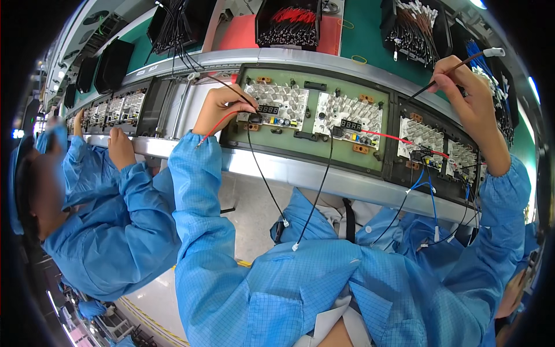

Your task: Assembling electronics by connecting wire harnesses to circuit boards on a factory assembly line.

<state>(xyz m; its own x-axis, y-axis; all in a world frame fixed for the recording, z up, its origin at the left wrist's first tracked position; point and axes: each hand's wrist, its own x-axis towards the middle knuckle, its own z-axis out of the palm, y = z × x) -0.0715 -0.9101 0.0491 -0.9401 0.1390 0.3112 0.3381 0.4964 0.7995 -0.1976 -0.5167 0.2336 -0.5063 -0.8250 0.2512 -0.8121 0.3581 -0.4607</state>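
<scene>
My left hand (pixel 222 108) is closed in a pinch on a dark wire (pixel 222 82) at the left edge of a circuit board (pixel 286 99). That wire runs up to a white connector. A red wire (pixel 215 125) hangs beside the fingers, and a black wire (pixel 258 157) trails down from the board. Raised at the right, my right hand (pixel 467 92) grips another dark wire (pixel 471 59) tipped with a white connector (pixel 493 52). A second circuit board (pixel 350 115) lies in the same green fixture (pixel 312 110), with a black wire (pixel 325 185) hanging off it.
More boards (pixel 425 139) with red, blue and black wires sit in a fixture to the right. Bins of red wires (pixel 292 23), brown and white wires (pixel 413 29) and black wires (pixel 170 32) stand behind. A metal rail (pixel 312 179) runs along the front. Co-workers in blue sleeves (pixel 127 214) work at left.
</scene>
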